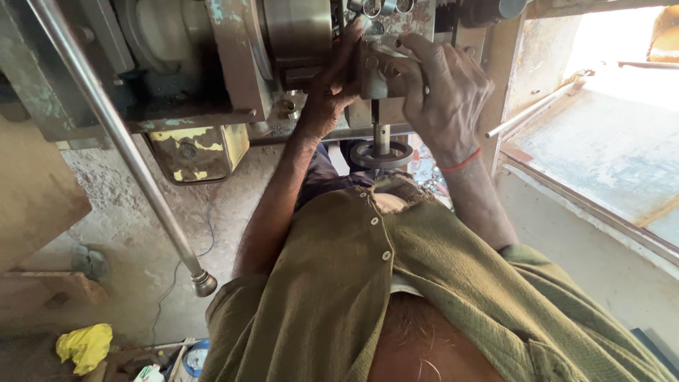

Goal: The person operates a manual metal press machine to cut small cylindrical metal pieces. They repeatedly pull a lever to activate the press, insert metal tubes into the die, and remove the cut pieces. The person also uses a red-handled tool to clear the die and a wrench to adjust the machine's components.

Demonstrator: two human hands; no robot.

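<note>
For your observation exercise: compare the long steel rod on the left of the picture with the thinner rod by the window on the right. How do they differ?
The long steel rod is thick, runs steeply down the picture and ends in a knob. The thinner rod is slim, lies at a shallow slant by the window sill and has a plain end. Both are straight, bare grey metal, and neither hand touches them.

concrete floor (141, 233), yellow rag (85, 345), cable (185, 263)

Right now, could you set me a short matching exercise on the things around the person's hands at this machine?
Things:
1. long steel lever
2. crumpled cloth
3. wrist thread
4. shirt

Colours or places:
A. olive green
B. red, on the right hand
C. yellow, on the floor
D. silvery, slanting down to a knob

Pairs: 1-D, 2-C, 3-B, 4-A
</note>
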